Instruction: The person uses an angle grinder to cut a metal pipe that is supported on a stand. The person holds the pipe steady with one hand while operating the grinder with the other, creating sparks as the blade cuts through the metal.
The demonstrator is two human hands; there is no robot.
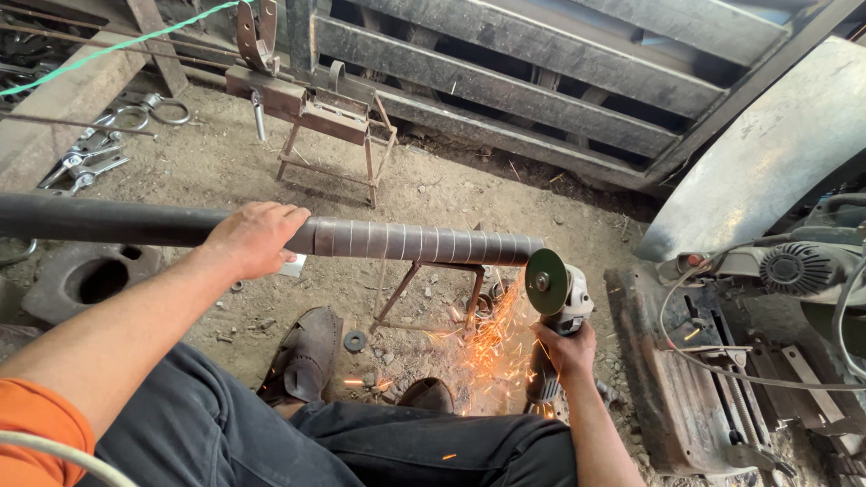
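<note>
Left hand (pixel 255 236) clamps the long dark steel pipe (pixel 424 243) while right hand (pixel 566 347) grips a sparking angle grinder (pixel 552 298) at its right end, mid-grind; steadiness needed next.

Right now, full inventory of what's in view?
steel pipe: 1, dark, ground bands near its end, lying across a stand
angle grinder: 1, grey with green disc, at the pipe end, throwing sparks
metal stand: 1, rusty, on the dirt behind
scrap hooks and rings: several, grey, upper left
motor: 1, grey, far right
washer: 1, dark, on the ground
left hand: 1, gripping the pipe
right hand: 1, holding the grinder
</note>
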